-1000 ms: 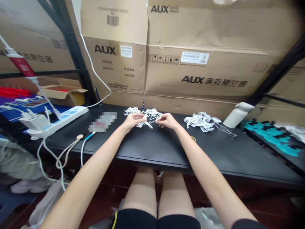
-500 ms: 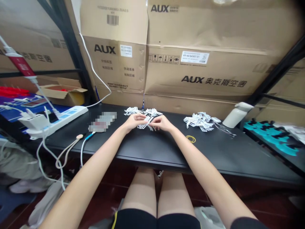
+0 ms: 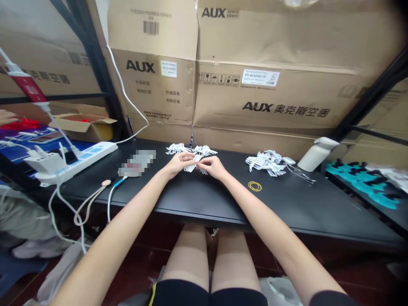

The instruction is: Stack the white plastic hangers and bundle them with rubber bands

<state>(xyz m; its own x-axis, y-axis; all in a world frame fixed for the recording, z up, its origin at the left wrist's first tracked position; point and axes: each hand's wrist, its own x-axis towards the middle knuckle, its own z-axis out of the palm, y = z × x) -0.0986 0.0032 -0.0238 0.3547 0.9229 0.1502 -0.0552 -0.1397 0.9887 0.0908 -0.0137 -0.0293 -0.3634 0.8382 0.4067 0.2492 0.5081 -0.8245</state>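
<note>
Two hands now closer together than a second ago: our left hand (image 3: 177, 164) and right hand (image 3: 214, 166) both pinch small white hanger bundle (image 3: 192, 164) above black table (image 3: 306, 204); yellow rubber band (image 3: 254, 185) uncovered, bundle looks gathered tighter.

I see a matt black table top (image 3: 204, 199), smooth, with a faint sheen. The small white hangers (image 3: 193, 163) in my hands look like glossy plastic. Behind them stand rough brown cardboard boxes (image 3: 267, 89) with paper labels. A yellow rubber band (image 3: 254, 185) and a white plastic power strip (image 3: 79, 161) look smooth.
</note>
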